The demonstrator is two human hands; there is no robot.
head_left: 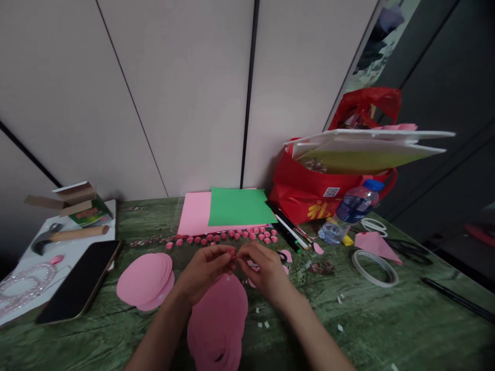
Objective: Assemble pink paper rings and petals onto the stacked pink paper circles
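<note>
Many pink rolls [252, 236] separate the hands [211, 268] from green paper [240, 207].

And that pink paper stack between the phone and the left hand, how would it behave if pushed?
The pink paper stack would probably fan apart, since its edges sit unevenly. Its pieces look thin, so likely light and bendy. Lying flat, it seems unlikely to tip.

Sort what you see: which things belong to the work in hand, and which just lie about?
Likely in use: pink piece between left hand and right hand; small pink rolls; pink paper cutouts.
Likely lying about: hammer; phone; bottle; red bag.
</note>
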